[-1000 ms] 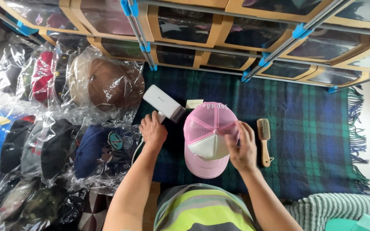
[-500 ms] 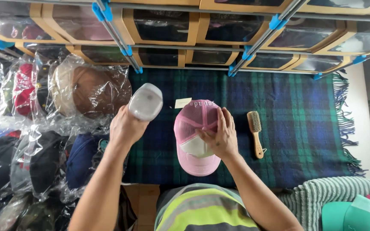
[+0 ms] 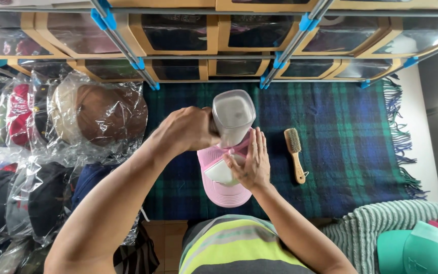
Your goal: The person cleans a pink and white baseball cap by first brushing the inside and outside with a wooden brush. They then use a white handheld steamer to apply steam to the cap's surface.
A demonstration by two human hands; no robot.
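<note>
- Across twelve o'clock, cardboard-framed boxes (image 3: 178, 30) with dark clear windows line a grey rack with blue clips.
- At nine o'clock, crinkly clear bags of caps (image 3: 95, 114) pile up.
- Centre: a plaid blanket (image 3: 340, 127) bears a pink mesh cap (image 3: 219, 187); the right hand (image 3: 249, 162) lies flat, fingers open, on it.
- Left hand (image 3: 186, 131) grips a grey handheld appliance (image 3: 232, 115), now raised above the cap.
- At three o'clock lies a wooden brush (image 3: 295, 152).

Just one camera here, worn on the person's head and pointing pretty much straight down. It sits close: the forearms and a striped shirt (image 3: 239, 246) fill the bottom of the frame. The plaid blanket (image 3: 351, 152) takes up the middle, with shelf boxes (image 3: 178, 30) along the top edge and bagged caps (image 3: 97, 114) at left.
</note>
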